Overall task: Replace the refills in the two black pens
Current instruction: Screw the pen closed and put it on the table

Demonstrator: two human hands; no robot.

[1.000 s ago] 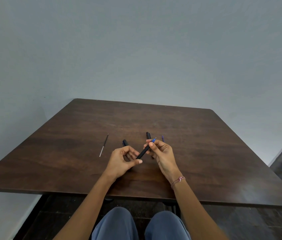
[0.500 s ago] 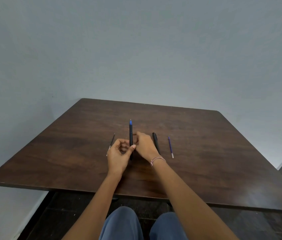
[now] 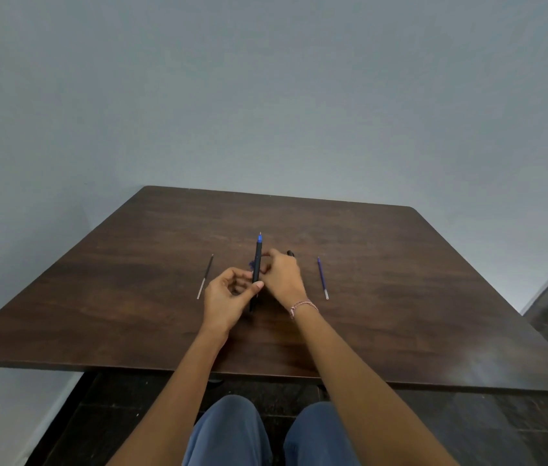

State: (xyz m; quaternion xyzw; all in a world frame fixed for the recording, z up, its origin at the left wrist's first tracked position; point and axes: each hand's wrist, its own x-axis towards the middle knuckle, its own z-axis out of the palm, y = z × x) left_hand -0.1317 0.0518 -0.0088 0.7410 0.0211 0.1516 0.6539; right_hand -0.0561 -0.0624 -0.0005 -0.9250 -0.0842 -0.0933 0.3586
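Observation:
A black pen (image 3: 258, 255) with a blue tip points away from me at the middle of the brown table (image 3: 400, 297). My left hand (image 3: 229, 297) pinches its lower part, thumb across the barrel. My right hand (image 3: 282, 275) curls its fingers onto the barrel from the right. Only the far end of the second black pen (image 3: 291, 253) shows behind my right hand. A blue refill (image 3: 322, 277) lies to the right of my hands. To their left lies a thin dark refill (image 3: 206, 275). A small blurred blue shape sits between my fingers by the pen.
The table stands against a plain grey wall, its near edge just above my knees. Dark floor shows to the right of the table and under it.
The pen was held slantwise between my hands close to me; it now points straight away from me, and both hands have moved forward. Over the last half second little has shifted.

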